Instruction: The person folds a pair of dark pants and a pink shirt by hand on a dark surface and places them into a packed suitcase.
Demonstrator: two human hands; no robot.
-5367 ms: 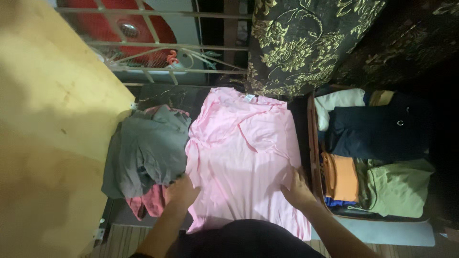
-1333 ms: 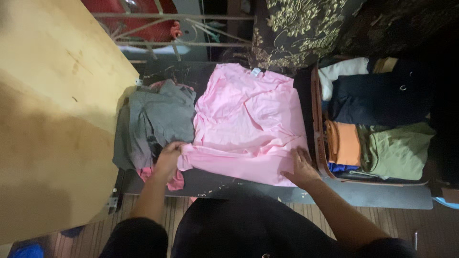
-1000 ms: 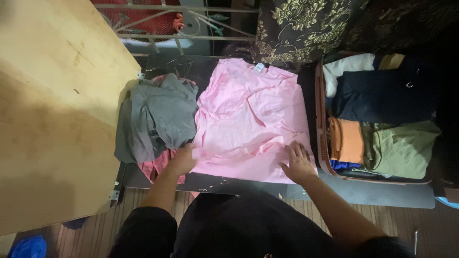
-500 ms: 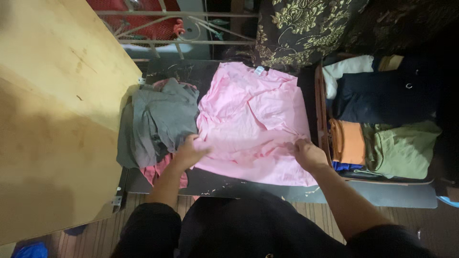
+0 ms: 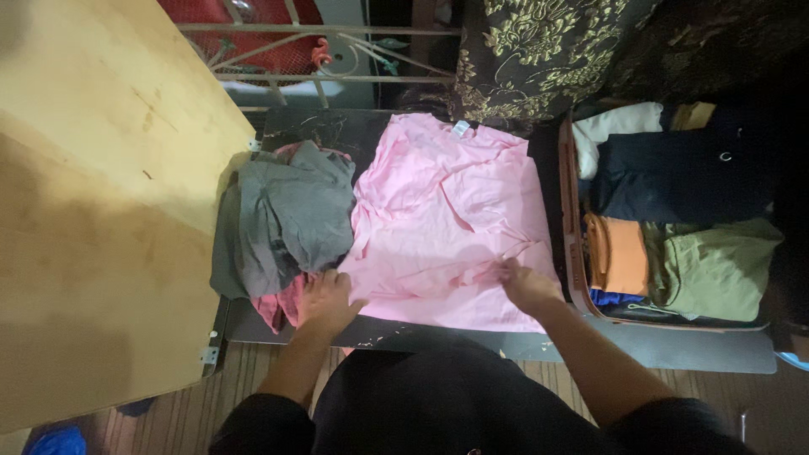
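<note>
Dark counter (image 5: 337, 135), wooden board (image 5: 101, 194) at left, grey clothes heap (image 5: 282, 219), left hand (image 5: 326, 301) flat and open on pink shirt (image 5: 447, 211) hem, shirt spread mid-counter, right hand (image 5: 524, 285) pinching a shirt fold, open suitcase (image 5: 575, 253) of folded clothes at right.

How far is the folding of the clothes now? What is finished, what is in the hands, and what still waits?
Done: folded clothes already lie packed in the open suitcase on the right. In hand: the pink shirt lies flat on the dark table with its bottom edge turned up; the left hand rests at its lower left corner and the right hand pinches a crease. Left: the grey and pink pile is unfolded.
</note>
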